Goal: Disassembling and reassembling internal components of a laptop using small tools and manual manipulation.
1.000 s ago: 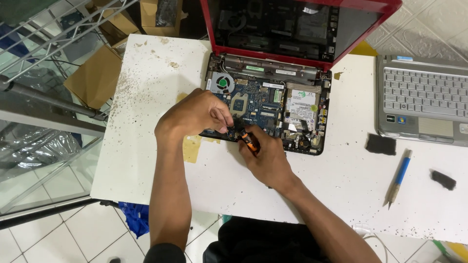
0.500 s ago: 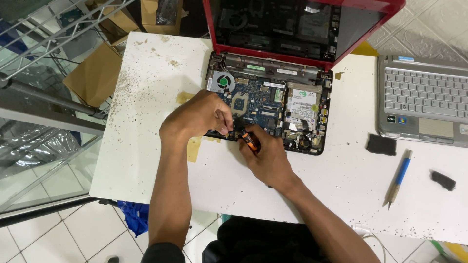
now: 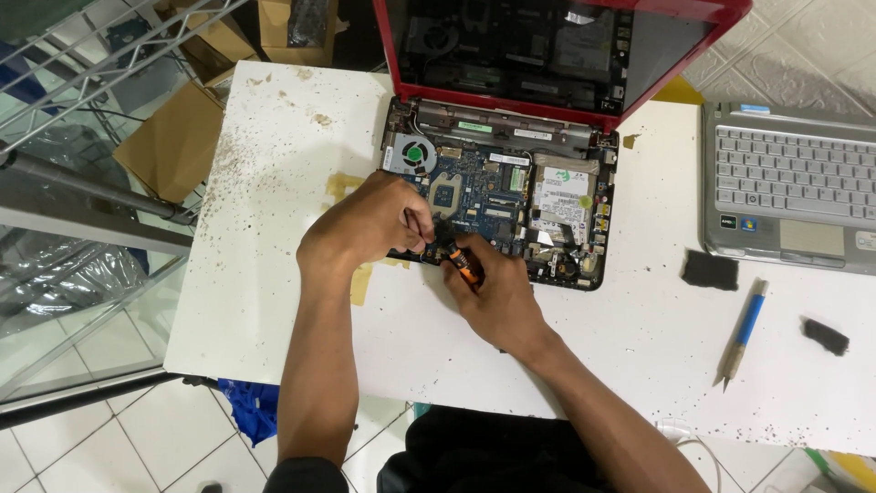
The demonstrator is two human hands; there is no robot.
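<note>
Centrally, right hand [image 3: 497,297] gripping orange screwdriver [image 3: 464,264] beside white-labelled drive [image 3: 559,196].

Single head view, looking steeply down from above onto the white table [image 3: 274,183], fairly near, facing the opened red laptop [image 3: 511,196] at centre.

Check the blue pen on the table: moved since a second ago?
No. The blue pen lies at the same slant between the two black pads, below the silver laptop, as before.
</note>
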